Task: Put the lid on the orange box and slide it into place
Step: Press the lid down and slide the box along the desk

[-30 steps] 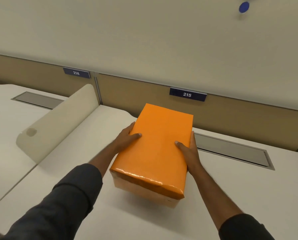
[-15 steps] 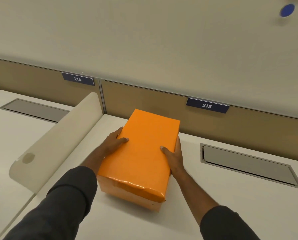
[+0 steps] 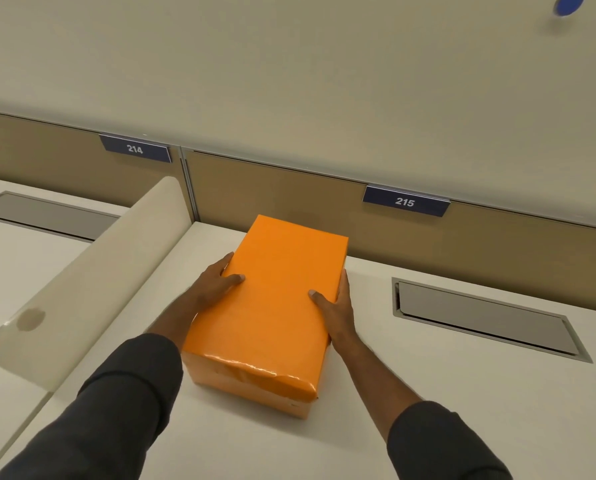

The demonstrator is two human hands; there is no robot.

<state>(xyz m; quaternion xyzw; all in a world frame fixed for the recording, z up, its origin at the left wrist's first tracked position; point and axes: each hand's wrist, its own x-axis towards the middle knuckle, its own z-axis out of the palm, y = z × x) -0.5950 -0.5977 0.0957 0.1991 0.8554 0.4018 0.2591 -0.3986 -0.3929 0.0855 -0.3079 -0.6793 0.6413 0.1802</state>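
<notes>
Flanking the box (image 3: 269, 306) at nine and three, both hands (image 3: 217, 289) (image 3: 336, 311) clasp its long sides, fingers pressed together; glossy wrap looks slippery, stiff, probably light.

The orange box (image 3: 269, 306) is wrapped in smooth paper, matt across the top, with a glossy, crinkled sheen along the near edge of the lid (image 3: 255, 370). The desk (image 3: 393, 393) is a smooth, matt off-white laminate. The recessed cable hatch (image 3: 480, 315) looks like brushed grey metal. The divider (image 3: 92, 268) appears smooth plastic. Both sleeves (image 3: 116, 410) are dark matt cloth.
</notes>
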